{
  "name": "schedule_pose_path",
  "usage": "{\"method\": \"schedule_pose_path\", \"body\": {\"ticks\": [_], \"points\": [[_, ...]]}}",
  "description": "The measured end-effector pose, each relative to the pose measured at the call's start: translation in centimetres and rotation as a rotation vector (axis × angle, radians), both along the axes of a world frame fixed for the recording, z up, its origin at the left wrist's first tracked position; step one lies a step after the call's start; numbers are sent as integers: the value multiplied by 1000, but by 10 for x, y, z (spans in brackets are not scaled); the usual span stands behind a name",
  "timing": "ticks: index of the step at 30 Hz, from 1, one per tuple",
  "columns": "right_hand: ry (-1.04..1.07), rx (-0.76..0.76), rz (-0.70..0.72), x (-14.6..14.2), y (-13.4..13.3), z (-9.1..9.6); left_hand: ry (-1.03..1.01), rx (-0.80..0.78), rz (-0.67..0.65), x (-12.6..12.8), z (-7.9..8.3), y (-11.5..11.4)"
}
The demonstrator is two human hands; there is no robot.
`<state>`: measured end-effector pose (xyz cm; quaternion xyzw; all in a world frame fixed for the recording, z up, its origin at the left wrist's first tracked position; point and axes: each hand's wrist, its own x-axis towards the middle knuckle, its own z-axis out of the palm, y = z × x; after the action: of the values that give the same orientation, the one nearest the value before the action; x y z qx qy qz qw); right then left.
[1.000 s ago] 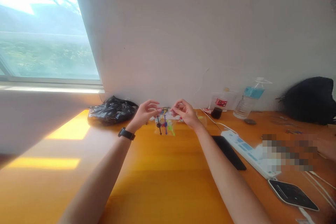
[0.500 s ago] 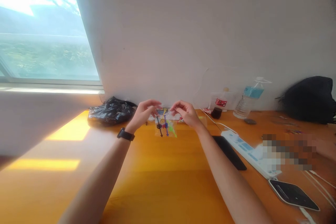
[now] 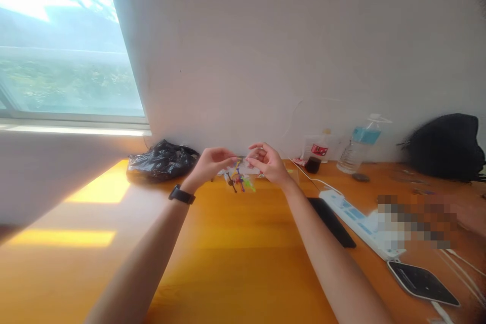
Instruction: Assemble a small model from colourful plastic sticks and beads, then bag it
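Between my hands hangs a small clear plastic bag (image 3: 248,187) with black, blue, yellow and green arrow-shaped pieces (image 3: 239,181) inside. My left hand (image 3: 211,164), with a dark watch on its wrist, pinches the bag's upper left edge between thumb and fingers. On the other side, my right hand (image 3: 269,163) has thumb and forefinger closed on the upper right edge. The bag is held up over the far part of the wooden table (image 3: 243,263). Its top edge is partly hidden by my fingertips.
A black plastic bag (image 3: 163,161) lies at the back left by the wall. To the right are a power strip (image 3: 359,223), a black flat object (image 3: 332,223), a white-edged device (image 3: 423,283), a water bottle (image 3: 357,149) and a black bag (image 3: 446,147). Another person's hand is blurred out at right.
My left thumb and fingers have come together on the bag's top edge. The bag's lower end has risen slightly, and the arrow pieces have shifted inside.
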<state>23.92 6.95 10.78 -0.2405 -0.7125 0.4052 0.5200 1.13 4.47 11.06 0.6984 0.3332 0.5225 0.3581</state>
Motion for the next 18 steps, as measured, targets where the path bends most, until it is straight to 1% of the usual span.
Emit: {"method": "schedule_pose_path", "body": {"ticks": [2,4,8,11,15,18], "points": [[16,-3,-2,2,0,1,-49,-30,-65,-2,-1,1],[25,-5,3,5,0,3,-73,-43,-97,-4,-2,3],[-26,-17,37,13,-1,6,-87,41,-47,-7,-3,6],[-79,-37,22,17,-6,10,-89,94,-16,-9,-3,6],[-70,-11,0,20,-10,14,-49,117,46,-10,0,4],[-78,-43,-21,21,-9,14,-14,100,78,-12,3,1]]}}
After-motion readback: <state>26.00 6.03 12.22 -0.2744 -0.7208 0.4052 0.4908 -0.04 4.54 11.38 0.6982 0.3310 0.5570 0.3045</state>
